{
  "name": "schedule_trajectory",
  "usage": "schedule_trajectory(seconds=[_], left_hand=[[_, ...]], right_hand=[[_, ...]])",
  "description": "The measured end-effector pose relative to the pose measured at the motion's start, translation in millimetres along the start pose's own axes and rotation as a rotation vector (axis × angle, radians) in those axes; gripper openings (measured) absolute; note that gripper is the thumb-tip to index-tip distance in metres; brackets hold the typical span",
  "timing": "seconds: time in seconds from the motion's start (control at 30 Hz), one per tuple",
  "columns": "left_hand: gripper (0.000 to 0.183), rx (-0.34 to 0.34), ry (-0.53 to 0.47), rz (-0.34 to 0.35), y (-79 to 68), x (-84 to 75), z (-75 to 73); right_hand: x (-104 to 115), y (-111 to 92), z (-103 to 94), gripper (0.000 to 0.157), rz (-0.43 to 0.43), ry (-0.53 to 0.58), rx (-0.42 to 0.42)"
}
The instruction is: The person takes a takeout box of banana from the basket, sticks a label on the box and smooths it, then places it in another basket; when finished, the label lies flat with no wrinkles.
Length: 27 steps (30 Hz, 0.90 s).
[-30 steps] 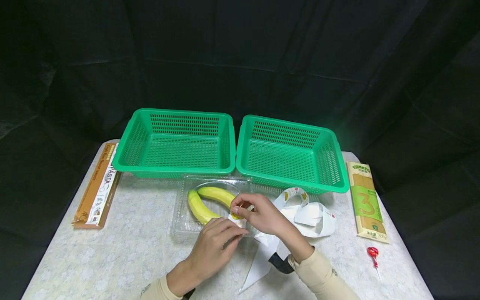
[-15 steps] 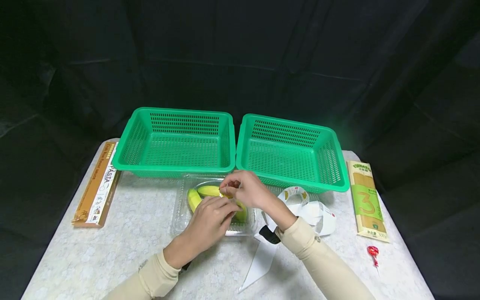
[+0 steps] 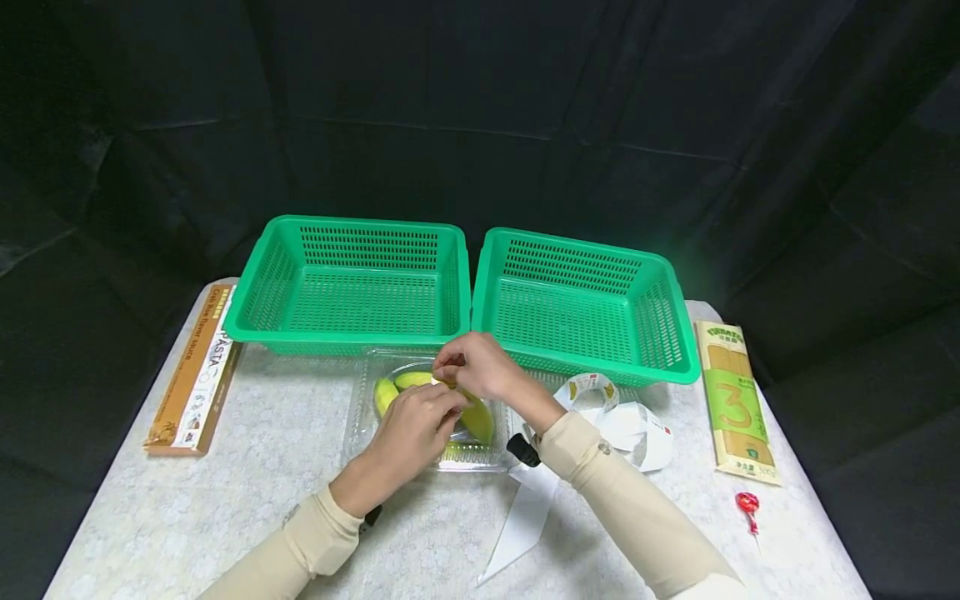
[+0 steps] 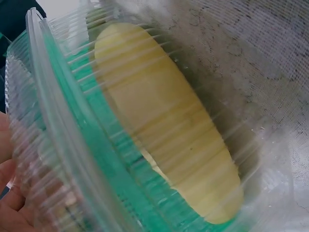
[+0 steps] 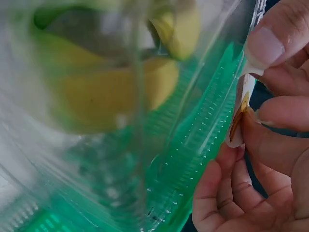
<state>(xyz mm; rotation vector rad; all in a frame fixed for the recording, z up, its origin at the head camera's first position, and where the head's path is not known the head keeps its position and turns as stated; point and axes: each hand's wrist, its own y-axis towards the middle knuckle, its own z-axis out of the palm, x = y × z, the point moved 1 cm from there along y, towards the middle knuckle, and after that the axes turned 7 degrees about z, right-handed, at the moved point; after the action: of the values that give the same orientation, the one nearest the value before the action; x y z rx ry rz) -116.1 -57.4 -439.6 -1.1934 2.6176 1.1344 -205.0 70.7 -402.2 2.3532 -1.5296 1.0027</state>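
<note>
A clear plastic clamshell box (image 3: pixel 354 421) with yellow bananas (image 3: pixel 478 418) inside stands before me in the head view. Over its lid, my left hand (image 3: pixel 420 425) and right hand (image 3: pixel 483 371) meet at the fingertips. Between them is a small white sticker (image 5: pixel 240 108) with a yellow banana print, best seen in the right wrist view. Fingers of both hands pinch it there, close to the lid. One banana (image 4: pixel 166 125) shows through the ribbed plastic in the left wrist view. My hands cover part of the fruit in the head view.
Two green baskets (image 3: pixel 348 337) (image 3: pixel 585 362) stand behind the box. A curled white label strip (image 3: pixel 630 429) lies right of it, its tail (image 3: pixel 521 525) pointing toward me. A pasta box (image 3: pixel 191 375) is at left; a noodle pack (image 3: pixel 735 404) and red lollipop (image 3: pixel 747 502) are at right.
Both hands have moved up and left over the box, carrying the sticker from the box's right front area. More of the right-hand banana shows now. The baskets and packs have stayed put.
</note>
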Motion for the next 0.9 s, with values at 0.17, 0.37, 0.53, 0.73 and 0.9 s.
schedule_trajectory(seconds=[0.17, 0.37, 0.53, 0.73, 0.9], left_hand=[[0.015, 0.061, -0.027, -0.037, 0.0, 1.2, 0.0], [0.016, 0.105, -0.015, -0.053, 0.7, 3.1, -1.2], [0.017, 0.134, -0.011, -0.068, 0.7, 5.4, -1.5], [0.015, 0.141, -0.017, -0.074, 0.3, 6.8, -0.8], [0.013, 0.144, -0.036, -0.094, -0.3, 7.4, -0.3]], right_hand=[[-1, 3, 1.5, 0.011, 0.033, 0.011, 0.008], [0, 6, 4.6, 0.011, 0.016, 0.012, 0.012], [-1, 7, 7.0, 0.011, 0.020, -0.006, 0.001], [-3, 10, 12.2, 0.011, 0.006, -0.050, -0.007], [-4, 11, 16.6, 0.012, -0.022, -0.072, -0.030]])
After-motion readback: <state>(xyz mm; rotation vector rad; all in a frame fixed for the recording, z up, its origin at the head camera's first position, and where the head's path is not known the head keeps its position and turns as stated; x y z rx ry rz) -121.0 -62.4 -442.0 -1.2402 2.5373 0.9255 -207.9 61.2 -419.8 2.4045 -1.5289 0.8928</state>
